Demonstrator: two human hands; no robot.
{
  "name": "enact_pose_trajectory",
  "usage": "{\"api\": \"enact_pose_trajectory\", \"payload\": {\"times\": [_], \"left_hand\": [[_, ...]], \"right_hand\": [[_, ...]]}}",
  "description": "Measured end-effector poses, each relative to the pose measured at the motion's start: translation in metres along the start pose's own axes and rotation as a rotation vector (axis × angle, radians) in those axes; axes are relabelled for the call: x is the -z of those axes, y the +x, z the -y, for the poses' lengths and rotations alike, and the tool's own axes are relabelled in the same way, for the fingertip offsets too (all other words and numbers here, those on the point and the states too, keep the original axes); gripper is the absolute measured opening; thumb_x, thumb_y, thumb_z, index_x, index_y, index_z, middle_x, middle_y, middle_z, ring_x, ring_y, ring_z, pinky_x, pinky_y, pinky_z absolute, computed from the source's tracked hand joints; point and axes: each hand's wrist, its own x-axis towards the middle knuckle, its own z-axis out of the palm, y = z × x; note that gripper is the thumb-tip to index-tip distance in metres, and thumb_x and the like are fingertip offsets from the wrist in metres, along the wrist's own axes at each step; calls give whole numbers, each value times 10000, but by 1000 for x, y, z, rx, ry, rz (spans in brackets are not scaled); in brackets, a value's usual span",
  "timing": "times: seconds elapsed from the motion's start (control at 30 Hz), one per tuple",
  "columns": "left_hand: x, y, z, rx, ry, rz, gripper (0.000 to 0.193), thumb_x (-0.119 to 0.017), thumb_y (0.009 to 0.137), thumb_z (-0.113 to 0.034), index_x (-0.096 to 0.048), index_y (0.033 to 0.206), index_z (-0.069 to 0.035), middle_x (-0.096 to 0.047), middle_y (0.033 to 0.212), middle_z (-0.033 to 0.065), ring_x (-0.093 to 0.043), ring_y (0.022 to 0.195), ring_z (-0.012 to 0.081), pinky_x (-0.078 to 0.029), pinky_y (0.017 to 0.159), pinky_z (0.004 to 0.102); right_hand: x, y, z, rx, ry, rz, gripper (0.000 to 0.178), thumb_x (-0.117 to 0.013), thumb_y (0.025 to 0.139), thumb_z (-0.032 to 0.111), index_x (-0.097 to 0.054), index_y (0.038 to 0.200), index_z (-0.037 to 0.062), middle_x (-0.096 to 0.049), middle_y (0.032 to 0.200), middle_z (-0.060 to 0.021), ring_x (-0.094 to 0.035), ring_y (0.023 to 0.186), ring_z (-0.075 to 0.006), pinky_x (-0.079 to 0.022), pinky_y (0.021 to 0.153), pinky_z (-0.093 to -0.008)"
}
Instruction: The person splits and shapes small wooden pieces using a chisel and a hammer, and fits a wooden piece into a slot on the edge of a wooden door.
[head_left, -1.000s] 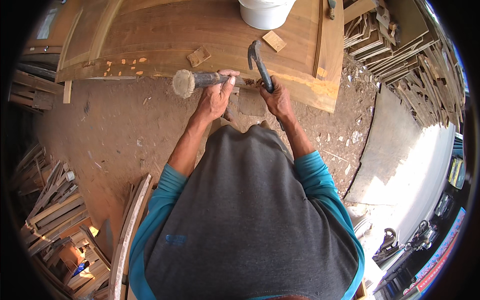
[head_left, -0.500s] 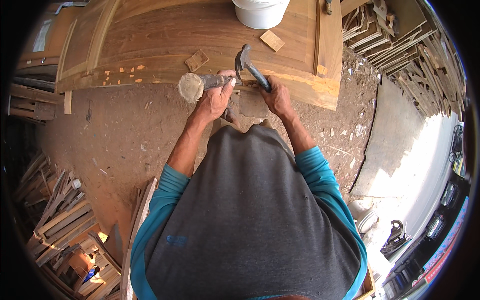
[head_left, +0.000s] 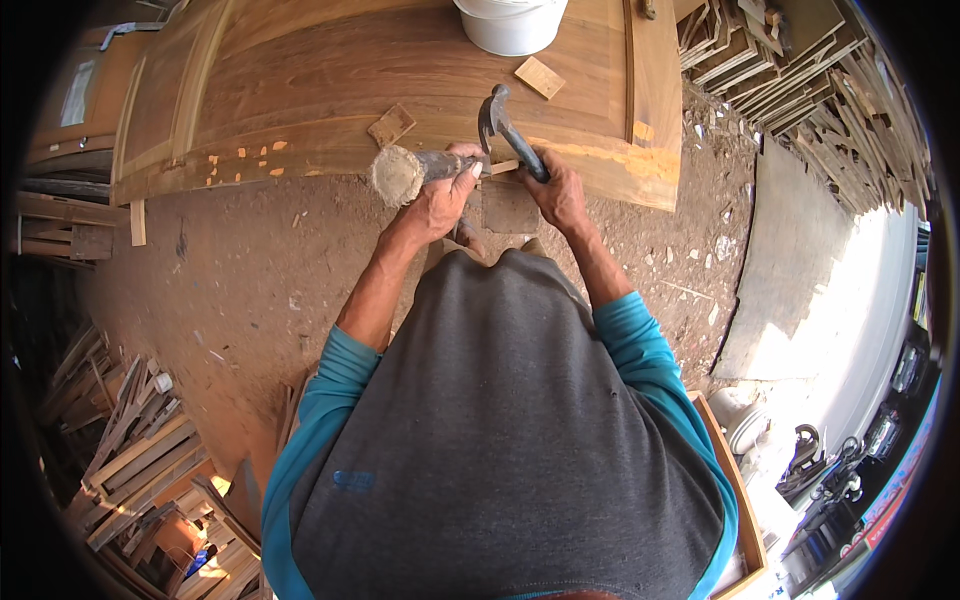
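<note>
Grips dark, pale-ended cylindrical tool [head_left: 427, 165] in left hand [head_left: 438, 208] | grips dark metal claw hammer [head_left: 512, 137] in right hand [head_left: 560, 195]

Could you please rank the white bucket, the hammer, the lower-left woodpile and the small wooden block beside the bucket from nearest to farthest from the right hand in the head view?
1. Hammer: held in the right hand.
2. Small wooden block: ahead, on the panel.
3. White bucket: farther ahead.
4. Woodpile: lower left.
</note>
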Motion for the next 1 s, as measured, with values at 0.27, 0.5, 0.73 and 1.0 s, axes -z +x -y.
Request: {"api": "enact_pose_trajectory", "payload": {"times": [0.27,0.5,0.73,1.0], "left_hand": [[-7,-6,-11,-107,36,-15,251,-507,1102,-144,-605,1314,-55,-692,1232,111,-658,1086,226,-526,940,367],[-14,-9,-18,-61,29,-43,244,-513,1097,-145,-628,1299,-68,-701,1213,113,-665,1078,224,-528,932,363],[-17,-8,-16,-20,43,-43,249,-534,1090,-166,-627,1297,-63,-699,1134,106,-659,990,225,-529,882,366],[-24,-9,-21,-114,83,-118,251,-561,1082,-193,-631,1285,-62,-709,1096,118,-678,954,268,-533,880,372]], "right_hand": [[0,3,-9,-32,73,7,354,-764,912,236,-689,1224,87,-737,1000,-183,-730,943,-330,-551,842,-425],[10,0,2,-74,94,10,384,-761,915,200,-683,1268,72,-731,955,-149,-706,872,-257,-545,819,-395],[18,-6,5,-121,120,-57,357,-730,927,194,-684,1248,44,-695,922,-156,-666,819,-239,-529,785,-374],[90,-34,94,113,42,-102,269,-718,946,182,-650,1133,1,-624,907,-150,-631,791,-271,-507,715,-388]]}}
